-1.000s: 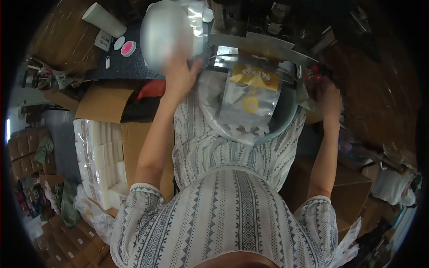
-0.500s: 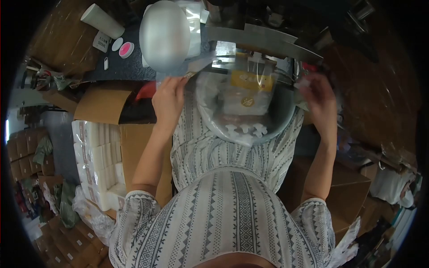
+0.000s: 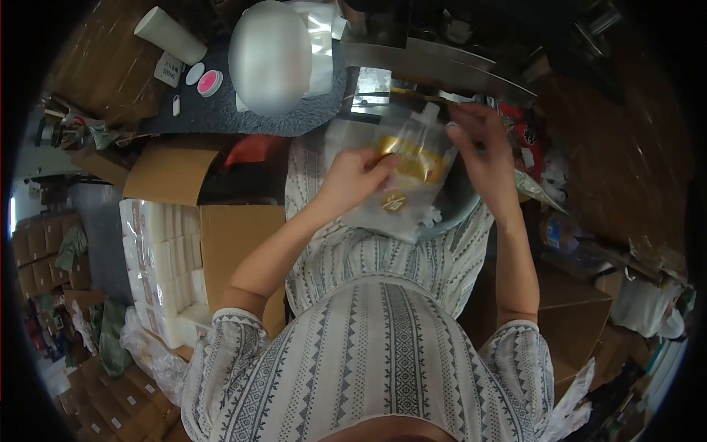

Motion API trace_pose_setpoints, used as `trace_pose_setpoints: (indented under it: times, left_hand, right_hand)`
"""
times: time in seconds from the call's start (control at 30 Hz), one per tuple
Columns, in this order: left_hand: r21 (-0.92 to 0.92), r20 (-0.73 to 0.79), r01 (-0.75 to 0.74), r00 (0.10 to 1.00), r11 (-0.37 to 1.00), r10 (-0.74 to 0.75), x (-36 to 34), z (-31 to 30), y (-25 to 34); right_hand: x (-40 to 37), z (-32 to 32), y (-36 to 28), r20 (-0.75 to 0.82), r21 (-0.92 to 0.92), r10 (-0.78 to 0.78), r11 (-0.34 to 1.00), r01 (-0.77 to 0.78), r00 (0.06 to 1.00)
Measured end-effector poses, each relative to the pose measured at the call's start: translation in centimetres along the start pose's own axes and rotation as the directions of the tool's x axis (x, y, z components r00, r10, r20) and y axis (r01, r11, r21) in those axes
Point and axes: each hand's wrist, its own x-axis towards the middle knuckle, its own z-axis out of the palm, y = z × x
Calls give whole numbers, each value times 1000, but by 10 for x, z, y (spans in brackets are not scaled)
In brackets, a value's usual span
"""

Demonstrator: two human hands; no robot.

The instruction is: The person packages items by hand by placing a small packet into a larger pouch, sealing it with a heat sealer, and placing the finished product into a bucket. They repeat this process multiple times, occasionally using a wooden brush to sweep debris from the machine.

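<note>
My left hand (image 3: pixel 359 177) pinches the left side of a clear plastic pouch (image 3: pixel 412 195) with a yellow band and a round gold mark. A pale spout (image 3: pixel 427 112) stands at the pouch's top. Close to the pouch's upper right edge is my right hand (image 3: pixel 482 144), its fingers bent; whether they hold anything is too small to tell. Beneath the pouch, a round basin (image 3: pixel 458 219) rests on my lap, mostly covered by it. Small white pieces (image 3: pixel 431 216) show in the basin beside the pouch's lower right edge.
A dark mat (image 3: pixel 221 118) at the upper left bears a white cup (image 3: pixel 171 35), a pink round container (image 3: pixel 210 83) and a shiny rounded object (image 3: pixel 270 59). Left of my lap, an open carton (image 3: pixel 239 258) stands beside stacked white packs (image 3: pixel 158 269). Another carton (image 3: pixel 571 302) is at right.
My left hand has moved right and down from the basin's left side onto the pouch. My right hand has moved left toward the spout. The pouch is now raised and tilted.
</note>
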Motion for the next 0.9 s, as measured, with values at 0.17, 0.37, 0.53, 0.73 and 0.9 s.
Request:
trace_pose_setpoints:
  times: [0.17, 0.37, 0.53, 0.73, 0.9]
  left_hand:
    - [-468, 133, 312, 950, 827, -283, 40, 10, -7]
    - [74, -321, -28, 946, 997, 50, 50, -16, -20]
    - [788, -265, -43, 877, 615, 400, 58, -82, -85]
    - [739, -413, 69, 832, 670, 370, -7, -68, -69]
    - [696, -475, -56, 711, 716, 518, -30, -56, -19]
  right_hand:
    - [-11, -45, -2, -107, -385, -12, 922, -31, 994]
    - [-1, -92, 51, -251, -871, 222, 373, -320, 942]
    - [-7, -85, 42, -273, -744, 141, 597, -302, 952]
    - [-7, -33, -9, 6, -362, -53, 931, 52, 999]
    - [13, 20, -25, 179, -316, -305, 883, 348, 935]
